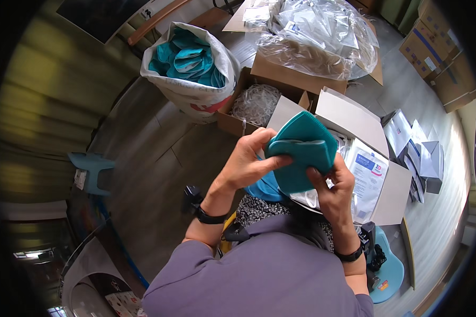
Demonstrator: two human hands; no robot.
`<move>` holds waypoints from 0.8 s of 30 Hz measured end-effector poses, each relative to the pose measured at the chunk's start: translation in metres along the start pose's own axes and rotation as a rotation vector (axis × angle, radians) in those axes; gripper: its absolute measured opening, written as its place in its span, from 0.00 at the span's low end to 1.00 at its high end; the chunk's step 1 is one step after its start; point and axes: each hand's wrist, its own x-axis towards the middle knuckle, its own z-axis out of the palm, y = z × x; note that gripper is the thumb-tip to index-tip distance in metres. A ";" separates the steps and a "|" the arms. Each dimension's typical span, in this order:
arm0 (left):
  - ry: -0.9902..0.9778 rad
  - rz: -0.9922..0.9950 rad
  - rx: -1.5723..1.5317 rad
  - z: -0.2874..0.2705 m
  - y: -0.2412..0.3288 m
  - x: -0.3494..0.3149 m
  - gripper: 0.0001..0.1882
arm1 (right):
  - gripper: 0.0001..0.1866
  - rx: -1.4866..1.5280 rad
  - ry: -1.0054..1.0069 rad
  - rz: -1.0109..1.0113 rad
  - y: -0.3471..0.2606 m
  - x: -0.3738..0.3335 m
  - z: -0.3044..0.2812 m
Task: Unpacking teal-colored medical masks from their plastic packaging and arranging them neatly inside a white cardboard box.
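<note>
In front of my chest I hold a teal folded fabric piece point(301, 164), shaped like a flat-folded face mask, with a ribbed edge and a smaller flap lying across its front. My left hand point(254, 161) pinches its left side, thumb on the flap. On the lower right edge, my right hand point(330, 185) grips it between thumb and fingers. Just below lies blue cloth point(266, 186) over my lap. Beyond my right hand stands an opened white carton point(351, 113) holding a printed white packet point(367, 174) and white loops.
A white woven sack point(195, 98) full of similar teal pieces stands far left. Beside it, a brown box holds tangled white strands point(256, 103). Clear plastic bags point(322, 31) fill a larger box behind. Light blue stools point(92, 171) are at left and right; cartons point(433, 50) stand far right.
</note>
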 end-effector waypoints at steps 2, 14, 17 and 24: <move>0.067 0.048 -0.031 -0.024 0.003 0.008 0.13 | 0.19 0.066 0.050 0.077 -0.006 -0.005 0.007; 0.076 0.165 1.624 -0.294 -0.103 0.110 0.20 | 0.11 -0.053 0.061 0.155 0.005 -0.016 0.001; -0.219 -0.397 1.664 -0.314 -0.113 0.106 0.16 | 0.10 -0.052 0.092 0.220 0.009 -0.022 0.004; 0.226 0.007 2.147 -0.336 -0.179 0.119 0.06 | 0.10 -0.111 0.109 0.209 0.012 -0.017 0.009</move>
